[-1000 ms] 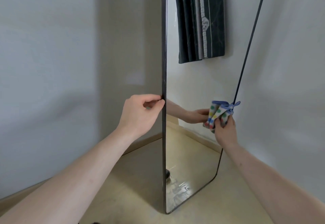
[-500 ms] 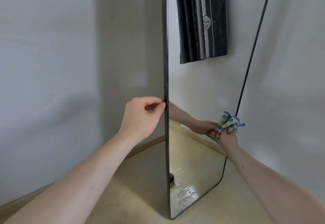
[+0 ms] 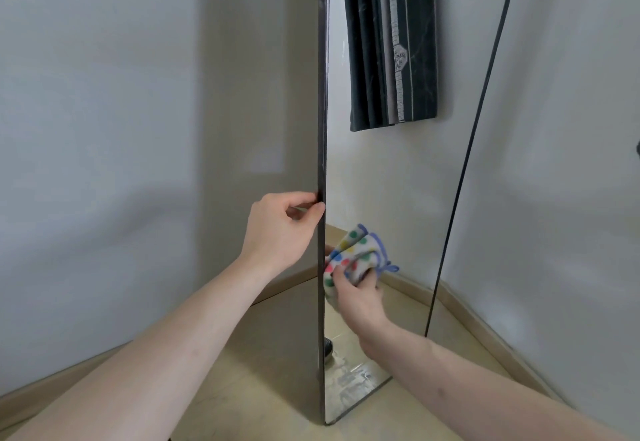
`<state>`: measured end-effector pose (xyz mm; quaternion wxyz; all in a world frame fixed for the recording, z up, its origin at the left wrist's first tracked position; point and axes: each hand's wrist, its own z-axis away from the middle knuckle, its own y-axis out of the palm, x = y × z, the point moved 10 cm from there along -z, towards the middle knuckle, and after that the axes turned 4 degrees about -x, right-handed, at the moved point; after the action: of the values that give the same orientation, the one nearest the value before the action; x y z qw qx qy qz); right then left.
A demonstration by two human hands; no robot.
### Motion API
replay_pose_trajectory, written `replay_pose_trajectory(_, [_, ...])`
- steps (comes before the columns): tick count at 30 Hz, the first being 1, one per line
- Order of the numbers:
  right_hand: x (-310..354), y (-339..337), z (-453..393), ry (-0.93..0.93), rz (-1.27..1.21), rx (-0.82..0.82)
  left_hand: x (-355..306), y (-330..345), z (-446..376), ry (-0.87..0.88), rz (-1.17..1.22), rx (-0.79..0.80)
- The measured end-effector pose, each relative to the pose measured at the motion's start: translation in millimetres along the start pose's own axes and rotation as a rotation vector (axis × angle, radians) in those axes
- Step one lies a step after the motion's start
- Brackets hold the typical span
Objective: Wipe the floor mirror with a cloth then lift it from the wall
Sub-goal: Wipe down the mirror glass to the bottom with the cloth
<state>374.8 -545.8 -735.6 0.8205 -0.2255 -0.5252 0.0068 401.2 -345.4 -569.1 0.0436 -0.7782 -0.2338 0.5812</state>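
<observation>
Pinching mirror (image 3: 381, 177) frame: left hand (image 3: 277, 229) | right hand (image 3: 360, 296) clutching cloth (image 3: 360, 253) | mirror top cut off

The beige floor (image 3: 263, 388) (glossy, pale) bears the floor mirror (image 3: 388, 180), standing on its bottom edge.

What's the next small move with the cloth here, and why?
Probably sweep the cloth downward: the right hand presses it on the mirror near the left edge, smudges show at the bottom, and the left hand steadies the frame.
</observation>
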Motion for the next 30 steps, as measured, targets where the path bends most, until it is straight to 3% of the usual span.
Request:
replay_pose_trajectory(7, [-14, -7, -42, 0.062, -0.062, -0.001, 2, -1, 1, -0.011, -0.012, 0.007])
replay_pose_trajectory(12, [-6, -74, -89, -0.014, 0.014, -0.189, 2, 0, 1, -0.010, -0.006, 0.025])
replay_pose_trajectory(18, [-12, -119, -125, -0.040, 0.058, -0.284, -2, 2, 4, 0.004, -0.004, 0.064])
replay_pose_trajectory(22, [-36, -88, -124, 0.028, 0.060, -0.224, 0, 3, 5, 0.005, -0.025, 0.080])
replay_pose_trajectory(30, [-64, 9, -54, 0.170, -0.080, 0.111, -5, 3, 3, 0.001, -0.010, 0.038])
